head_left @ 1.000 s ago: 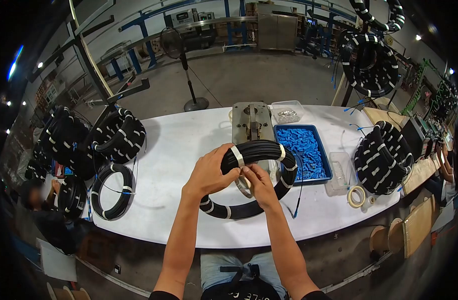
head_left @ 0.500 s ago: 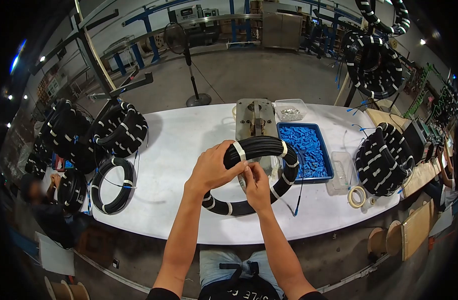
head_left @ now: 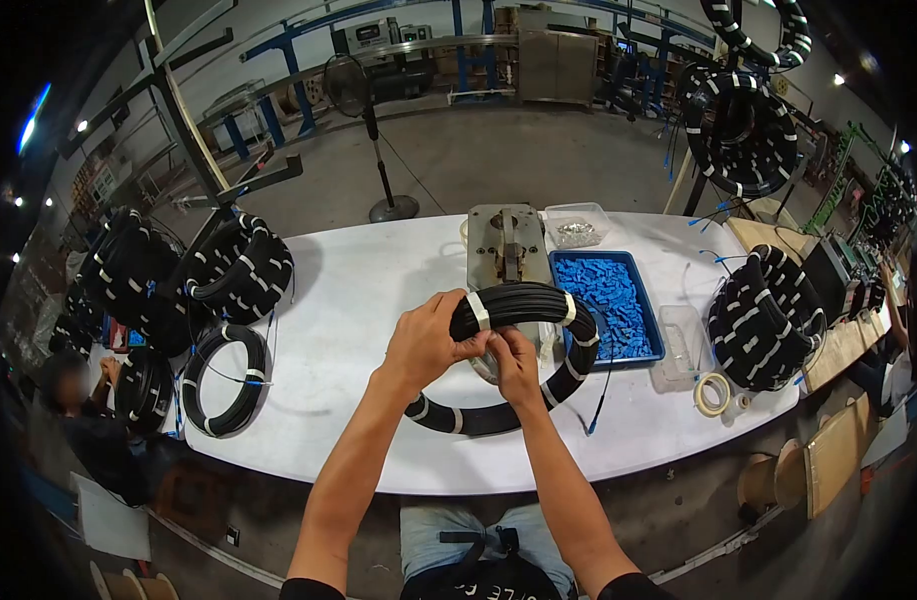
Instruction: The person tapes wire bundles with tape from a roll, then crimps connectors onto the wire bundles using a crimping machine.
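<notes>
A coil of black cable (head_left: 524,303), bound at intervals with white tape, is tilted up in front of me over the white table. My left hand (head_left: 426,338) is closed around the coil's upper left, its thumb by a band of white tape (head_left: 478,310). Inside the ring, my right hand (head_left: 512,362) has its fingers pinched close to the left thumb; whatever is between them is too small to make out. One loose cable end with a blue connector (head_left: 592,428) hangs off the coil's right side onto the table.
Behind the coil stands a metal press (head_left: 506,245). A blue tray (head_left: 662,340) of small blue parts, a clear box (head_left: 676,375) and a tape roll (head_left: 714,394) lie to the right. More coils (head_left: 241,270) flank both sides. Another person (head_left: 94,430) sits far left.
My view has shifted slightly. Both hands remain at the same part of the coil, with the fingers shifted a little near the tape band.
</notes>
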### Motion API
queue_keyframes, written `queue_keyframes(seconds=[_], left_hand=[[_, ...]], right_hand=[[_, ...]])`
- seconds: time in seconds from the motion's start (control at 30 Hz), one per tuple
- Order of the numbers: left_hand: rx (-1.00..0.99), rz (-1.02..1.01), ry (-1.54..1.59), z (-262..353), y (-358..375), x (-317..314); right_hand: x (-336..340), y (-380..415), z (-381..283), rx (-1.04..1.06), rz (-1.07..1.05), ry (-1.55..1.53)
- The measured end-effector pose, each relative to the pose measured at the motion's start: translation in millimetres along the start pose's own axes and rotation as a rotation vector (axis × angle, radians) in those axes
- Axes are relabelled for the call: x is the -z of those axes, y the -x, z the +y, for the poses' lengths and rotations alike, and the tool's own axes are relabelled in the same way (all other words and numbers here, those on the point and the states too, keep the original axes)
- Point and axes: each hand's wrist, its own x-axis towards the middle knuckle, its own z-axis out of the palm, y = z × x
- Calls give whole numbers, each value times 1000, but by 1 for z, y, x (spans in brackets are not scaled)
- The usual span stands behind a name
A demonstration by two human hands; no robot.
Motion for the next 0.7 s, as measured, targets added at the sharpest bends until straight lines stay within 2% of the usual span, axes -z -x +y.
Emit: queue_keyframes(seconds=[0.07,0.13,0.37,0.43,0.5,0.57,0.63,0.7], left_hand=[[-38,-5,28,1,-1,-1],[-40,-15,35,1,-3,-2],[-47,-6,17,-5,-3,-3],[-38,-51,26,-2,0,-3],[-73,-32,-16,-1,-1,-2],[-42,-23,11,0,-3,-3],[-18,-21,39,1,-6,-3],[48,-31,20,1,-6,-1]], right_hand=[[2,4,-9,-40,12,-57],[4,4,-19,-182,-3,-133],[4,-7,-27,-316,-63,-349],[-3,-14,-22,-542,139,-365],[6,-20,-8,-556,119,-279],[22,-17,0,-457,-131,-171],[23,-9,-23,-454,-148,-160],[28,6,-35,-365,-300,128]])
